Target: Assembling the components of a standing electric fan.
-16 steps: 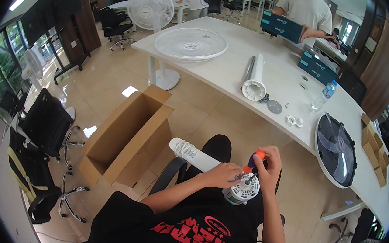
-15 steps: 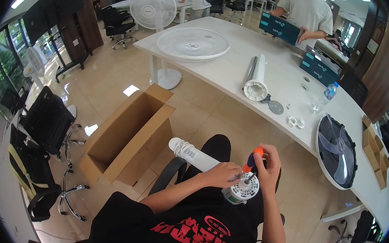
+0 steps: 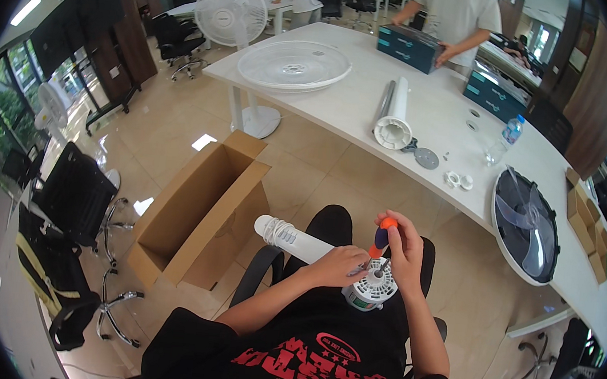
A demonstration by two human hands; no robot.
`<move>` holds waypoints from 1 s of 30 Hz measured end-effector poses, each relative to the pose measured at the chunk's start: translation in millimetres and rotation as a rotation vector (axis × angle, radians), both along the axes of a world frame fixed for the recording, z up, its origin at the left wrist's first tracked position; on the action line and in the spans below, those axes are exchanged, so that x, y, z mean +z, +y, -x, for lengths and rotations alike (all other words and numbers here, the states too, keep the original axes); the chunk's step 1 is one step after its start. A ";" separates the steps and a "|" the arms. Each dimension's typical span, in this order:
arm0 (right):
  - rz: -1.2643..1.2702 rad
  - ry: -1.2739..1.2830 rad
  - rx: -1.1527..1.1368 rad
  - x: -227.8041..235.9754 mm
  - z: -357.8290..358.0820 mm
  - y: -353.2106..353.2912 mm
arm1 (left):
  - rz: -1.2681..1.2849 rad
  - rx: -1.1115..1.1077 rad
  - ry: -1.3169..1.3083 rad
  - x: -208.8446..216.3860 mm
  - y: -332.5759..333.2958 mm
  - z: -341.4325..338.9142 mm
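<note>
A white fan motor head with a slotted round face and a metal shaft rests on my lap. Its white stand column reaches left, a cord wound round the far end. In my right hand is a screwdriver with an orange and dark blue handle, tilted down toward the motor's face. My left hand lies over the joint of column and motor, its fingertips closed beside the screwdriver's lower end. What those fingertips pinch, if anything, is too small to make out.
An open cardboard box stands on the floor at left. The white table holds a fan grille, white tube, small parts, bottle and fan blade. Across it, another person grips a dark box.
The other person's dark box has come down onto the table and shifted left. My right hand keeps the screwdriver at the motor, its fingers slightly repositioned on the handle. The view has shifted slightly.
</note>
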State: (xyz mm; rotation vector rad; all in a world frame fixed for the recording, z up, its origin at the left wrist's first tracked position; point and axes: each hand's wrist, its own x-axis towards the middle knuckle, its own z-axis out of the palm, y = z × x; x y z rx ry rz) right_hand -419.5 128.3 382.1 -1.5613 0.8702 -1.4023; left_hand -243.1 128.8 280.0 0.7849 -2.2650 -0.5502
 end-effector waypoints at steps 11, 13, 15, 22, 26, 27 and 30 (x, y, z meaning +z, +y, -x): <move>0.082 -0.095 -0.227 3.7 37.3 23.8 | -0.016 -0.215 0.041 1.0 -21.4 40.2; 0.184 -0.062 -0.335 6.2 47.1 28.4 | -0.025 -0.263 0.040 -1.8 -24.7 49.1; 0.283 -0.005 -0.499 12.7 58.4 34.3 | 0.003 -0.327 0.032 -3.7 -27.5 57.7; 0.023 0.118 -0.849 21.0 129.4 40.4 | 0.032 -0.495 -0.097 -8.0 -34.4 88.0; -0.490 0.514 -0.657 -47.8 177.2 31.7 | 0.102 -0.576 -0.086 -12.5 -32.9 109.2; -0.634 0.487 -0.586 -73.4 182.6 27.5 | 0.091 -0.598 -0.110 -13.1 -33.2 112.1; -0.797 0.495 -0.342 -137.3 189.5 26.6 | -0.006 -0.632 -0.049 -12.7 -29.8 124.3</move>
